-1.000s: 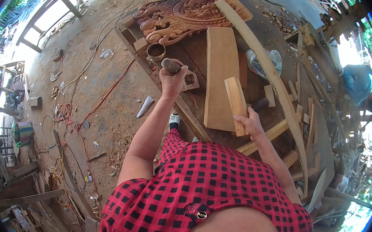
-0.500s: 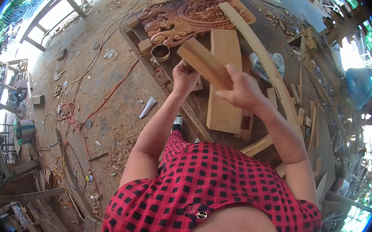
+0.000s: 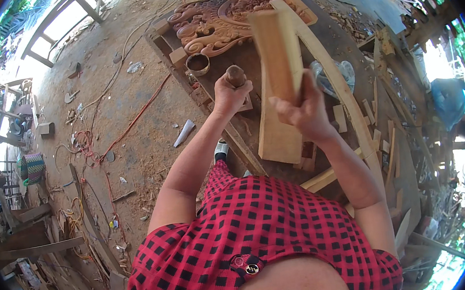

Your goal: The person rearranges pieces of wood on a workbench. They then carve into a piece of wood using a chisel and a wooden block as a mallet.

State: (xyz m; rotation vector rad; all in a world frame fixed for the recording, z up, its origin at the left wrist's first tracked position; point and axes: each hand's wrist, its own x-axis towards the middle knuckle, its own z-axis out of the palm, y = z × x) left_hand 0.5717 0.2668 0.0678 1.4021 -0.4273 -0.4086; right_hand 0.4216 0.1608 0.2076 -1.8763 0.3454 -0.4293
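Observation:
My left hand (image 3: 231,96) is wrapped round an upright, round wooden tool handle (image 3: 235,76), like a chisel's; its lower end is hidden below my fist. To its right, my right hand (image 3: 305,108) grips the near end of a thick, squared wooden block (image 3: 276,51), held raised and slightly blurred. The block is apart from the handle. Beneath it a pale wide board (image 3: 278,140) lies on the worktable (image 3: 341,48). Beyond my hands is a reddish carved wooden panel (image 3: 210,27) with scrollwork.
A dark round bowl (image 3: 198,64) stands at the table's left edge. A long curved plank (image 3: 338,79) runs along the right, beside a clear plastic bag (image 3: 324,77). Cords (image 3: 145,106) and shavings lie on the floor at left; scrap wood (image 3: 395,151) is piled at right.
The wooden block has lifted off the tool handle and swung up and to the right with my right hand. My left hand has barely moved, and the handle's top now shows.

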